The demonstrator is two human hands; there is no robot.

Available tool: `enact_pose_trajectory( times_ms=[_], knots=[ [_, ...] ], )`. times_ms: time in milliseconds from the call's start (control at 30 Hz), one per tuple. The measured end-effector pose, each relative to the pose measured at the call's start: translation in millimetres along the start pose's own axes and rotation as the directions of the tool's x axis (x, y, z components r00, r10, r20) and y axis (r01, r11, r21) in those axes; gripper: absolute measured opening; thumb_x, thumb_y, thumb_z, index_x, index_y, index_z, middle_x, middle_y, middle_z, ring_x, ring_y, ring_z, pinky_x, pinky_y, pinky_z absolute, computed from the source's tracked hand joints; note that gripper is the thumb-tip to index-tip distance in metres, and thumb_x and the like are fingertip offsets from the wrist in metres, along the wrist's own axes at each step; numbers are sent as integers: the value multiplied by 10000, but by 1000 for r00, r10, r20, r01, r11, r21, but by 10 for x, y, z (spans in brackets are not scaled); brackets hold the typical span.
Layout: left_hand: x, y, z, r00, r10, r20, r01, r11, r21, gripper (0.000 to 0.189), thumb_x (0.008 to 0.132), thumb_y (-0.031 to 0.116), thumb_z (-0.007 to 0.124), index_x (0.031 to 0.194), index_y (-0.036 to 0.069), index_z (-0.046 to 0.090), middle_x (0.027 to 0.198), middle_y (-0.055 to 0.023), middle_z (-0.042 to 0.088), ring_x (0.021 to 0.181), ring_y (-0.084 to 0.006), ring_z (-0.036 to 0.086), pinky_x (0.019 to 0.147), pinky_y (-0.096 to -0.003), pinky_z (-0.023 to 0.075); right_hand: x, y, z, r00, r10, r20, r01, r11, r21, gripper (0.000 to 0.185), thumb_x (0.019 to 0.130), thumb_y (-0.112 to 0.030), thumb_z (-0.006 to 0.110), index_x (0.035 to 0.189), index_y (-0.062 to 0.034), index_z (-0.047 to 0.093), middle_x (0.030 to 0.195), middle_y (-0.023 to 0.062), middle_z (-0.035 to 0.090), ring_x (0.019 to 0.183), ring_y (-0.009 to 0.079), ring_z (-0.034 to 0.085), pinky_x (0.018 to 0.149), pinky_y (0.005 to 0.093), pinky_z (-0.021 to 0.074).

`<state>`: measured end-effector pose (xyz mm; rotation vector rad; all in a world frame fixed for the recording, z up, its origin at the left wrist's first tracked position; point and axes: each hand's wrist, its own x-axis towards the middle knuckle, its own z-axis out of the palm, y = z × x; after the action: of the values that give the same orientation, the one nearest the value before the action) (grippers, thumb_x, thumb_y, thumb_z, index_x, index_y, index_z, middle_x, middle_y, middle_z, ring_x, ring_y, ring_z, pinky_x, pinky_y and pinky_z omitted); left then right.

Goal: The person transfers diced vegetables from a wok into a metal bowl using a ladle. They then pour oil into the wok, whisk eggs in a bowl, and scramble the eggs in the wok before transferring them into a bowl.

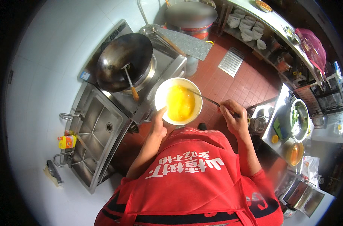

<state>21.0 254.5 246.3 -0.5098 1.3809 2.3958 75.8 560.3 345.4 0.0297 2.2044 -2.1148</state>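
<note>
My left hand (159, 124) grips the near left rim of a white bowl (163, 94), its thumb over the edge. Yellow beaten egg (181, 103) fills the bottom of the bowl. On the other side, my right hand (234, 116) is closed around the handle of a thin metal utensil (206, 99). Its far end reaches over the bowl's right rim into the egg; the tip's shape is hidden. The bowl is held in the air in front of my red apron (188, 183), which bears white writing.
Left of the bowl, a dark wok (112, 62) sits tilted on the stove (163, 60), a wooden-handled spatula (129, 80) in it. A steel sink (96, 135) adjoins it. At right, a table holds a metal basin (306, 113) with greens. White bowls (246, 25) fill a shelf.
</note>
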Motion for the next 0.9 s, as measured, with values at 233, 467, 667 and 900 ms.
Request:
enact_pose_trajectory(
  times_ms=[233,467,667,900],
  knots=[
    [109,20,-99,997,-65,-37,63,997,-43,531,949,296,647,1391,22,539,1362,-104,617,1239,-253,599,1063,-425,471,197,88,28,1000,-24,5,24,1000,2,183,995,-120,611,977,52,671,877,81,694,846,146,675,777,274,524],
    [42,151,13,984,-118,132,138,979,-149,531,950,315,638,1387,28,546,1338,-114,639,1216,-271,621,1049,-435,489,373,82,80,989,14,149,9,988,-155,160,983,-124,634,964,27,685,878,55,689,836,127,630,775,277,498],
    [27,177,-14,991,-115,73,124,983,-132,510,946,310,645,1364,30,567,1339,-106,638,1222,-265,616,1048,-431,487,303,-53,-52,975,-24,222,42,996,-74,125,979,-69,615,986,36,681,860,60,686,833,136,651,748,270,509],
    [117,73,-134,999,-11,-38,7,996,-93,504,927,277,673,1351,23,574,1319,-82,645,1216,-234,606,1058,-399,458,245,-69,-82,997,-59,59,67,986,-152,132,973,-51,606,1020,53,673,852,69,691,824,140,677,748,282,533]
  ],
)
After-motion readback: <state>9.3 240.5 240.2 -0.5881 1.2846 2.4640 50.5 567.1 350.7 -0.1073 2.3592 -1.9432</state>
